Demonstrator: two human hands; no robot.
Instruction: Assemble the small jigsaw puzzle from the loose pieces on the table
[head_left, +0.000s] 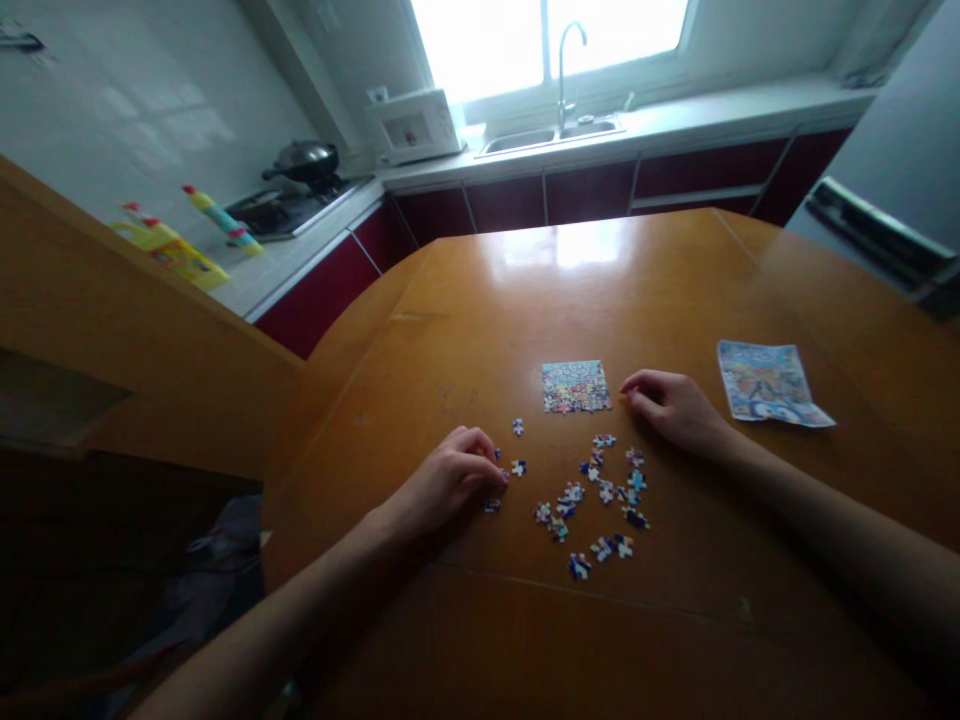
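A partly assembled jigsaw puzzle lies flat near the middle of the wooden table, with a knobbly lower edge. My left hand rests to its lower left, fingertips closed on a small puzzle piece. Beside those fingers lie a white-and-blue piece, another piece and a dark blue one. Just right of the puzzle is my right hand, fingers curled together on the tabletop; whatever they hold, if anything, is hidden. Several loose pieces are scattered between my hands.
A creased picture sheet lies right of my right hand. Beyond the table stand a counter with a sink, a white microwave and a stove with a lidded pan. Yellow bottles stand at the left.
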